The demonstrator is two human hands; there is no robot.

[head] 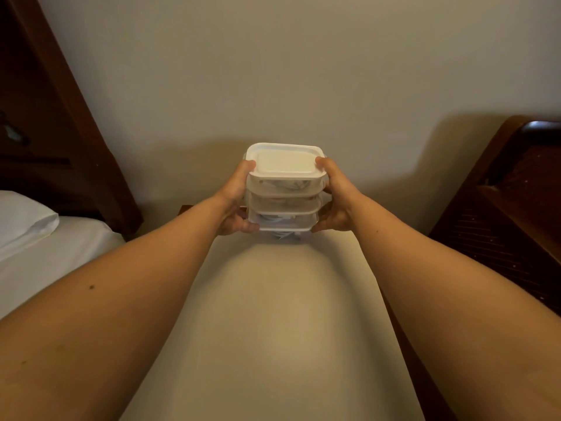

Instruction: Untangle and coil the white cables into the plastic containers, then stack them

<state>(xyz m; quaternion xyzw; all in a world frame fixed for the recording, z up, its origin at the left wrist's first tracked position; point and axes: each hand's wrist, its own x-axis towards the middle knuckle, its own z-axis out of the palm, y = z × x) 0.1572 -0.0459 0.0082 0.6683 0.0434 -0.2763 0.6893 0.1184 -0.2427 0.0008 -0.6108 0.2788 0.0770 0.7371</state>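
Near the tabletop's (273, 314) far edge, a stack of lidded plastic containers (284, 189) with coiled white cables (282, 221) inside is gripped between the left hand (235, 199) and right hand (335, 197).

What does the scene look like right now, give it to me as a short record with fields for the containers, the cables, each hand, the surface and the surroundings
containers: stack of lidded plastic containers, at least three tiers visible, roughly aligned
cables: white cables coiled inside, seen through the clear walls
left hand: left hand gripping the stack's left side
right hand: right hand gripping its right side
surface: pale table; whether the stack rests on it or is lifted, cannot tell
surroundings: bed with pillow on the left, dark wooden furniture on the right
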